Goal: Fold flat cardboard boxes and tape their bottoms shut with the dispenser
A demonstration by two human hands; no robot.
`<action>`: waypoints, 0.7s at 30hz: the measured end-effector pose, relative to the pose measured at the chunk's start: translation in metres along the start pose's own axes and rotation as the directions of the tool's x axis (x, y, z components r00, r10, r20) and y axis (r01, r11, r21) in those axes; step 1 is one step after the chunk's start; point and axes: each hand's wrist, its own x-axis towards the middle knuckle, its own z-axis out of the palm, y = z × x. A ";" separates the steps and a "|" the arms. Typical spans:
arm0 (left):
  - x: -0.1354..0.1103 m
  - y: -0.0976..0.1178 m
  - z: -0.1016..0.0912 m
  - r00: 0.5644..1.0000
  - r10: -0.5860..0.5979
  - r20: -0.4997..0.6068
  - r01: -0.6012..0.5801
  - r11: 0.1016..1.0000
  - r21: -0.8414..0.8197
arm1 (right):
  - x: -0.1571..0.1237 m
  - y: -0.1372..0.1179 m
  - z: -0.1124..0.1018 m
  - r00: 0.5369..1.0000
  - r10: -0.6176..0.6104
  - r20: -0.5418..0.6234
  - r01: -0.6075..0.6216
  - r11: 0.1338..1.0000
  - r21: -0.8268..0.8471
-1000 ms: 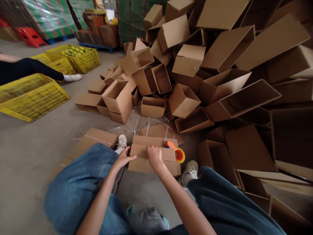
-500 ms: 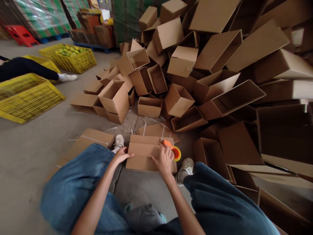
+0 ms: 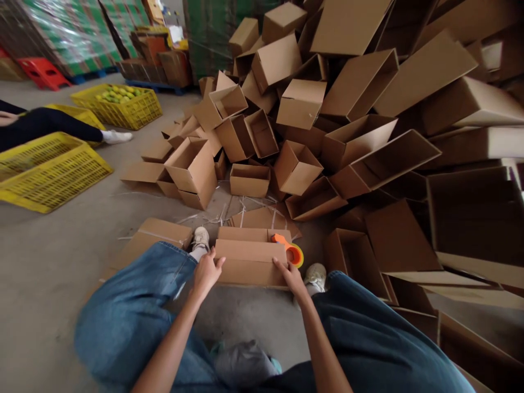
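I sit on the floor with a brown cardboard box [image 3: 249, 262] between my feet. My left hand [image 3: 207, 273] grips the box's left end, fingers curled on its near edge. At the right end my right hand [image 3: 291, 275] holds the near corner, fingers pressed on the flap. An orange tape dispenser [image 3: 290, 250] lies on the box's far right corner, just beyond my right hand. A flattened carton [image 3: 158, 232] lies by my left foot.
A tall heap of open cardboard boxes [image 3: 360, 109] fills the right and back. Yellow plastic crates [image 3: 49, 169] stand at the left, one crate [image 3: 120, 101] holding green fruit. Another person's leg [image 3: 53, 123] stretches across the floor there. White strapping strips litter the floor.
My right hand slid from the middle of the box top to its right near corner. My left hand closed onto the left end. The flaps now lie flat.
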 end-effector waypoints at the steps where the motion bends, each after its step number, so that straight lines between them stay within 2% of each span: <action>1: -0.001 0.001 0.000 1.000 0.014 -0.003 -0.014 1.000 0.015 | 0.000 -0.002 -0.002 1.000 0.006 0.024 -0.006 1.000 0.008; 5: -0.003 0.009 -0.003 1.000 0.027 0.004 -0.027 0.997 0.074 | 0.000 -0.008 -0.006 0.996 0.037 0.077 -0.039 0.999 0.016; 13: -0.003 0.029 -0.013 0.998 -0.036 0.049 0.024 0.975 0.220 | 0.008 -0.014 -0.012 0.983 0.106 0.150 -0.108 0.994 0.006; 17: 0.004 0.037 -0.017 0.991 -0.099 0.093 0.071 0.962 0.265 | 0.008 -0.009 -0.006 0.993 0.091 0.070 -0.085 0.993 -0.081; 21: 0.008 0.045 -0.011 0.978 -0.183 0.101 0.146 0.943 0.299 | 0.002 0.000 0.007 0.991 0.066 -0.119 -0.094 0.965 -0.244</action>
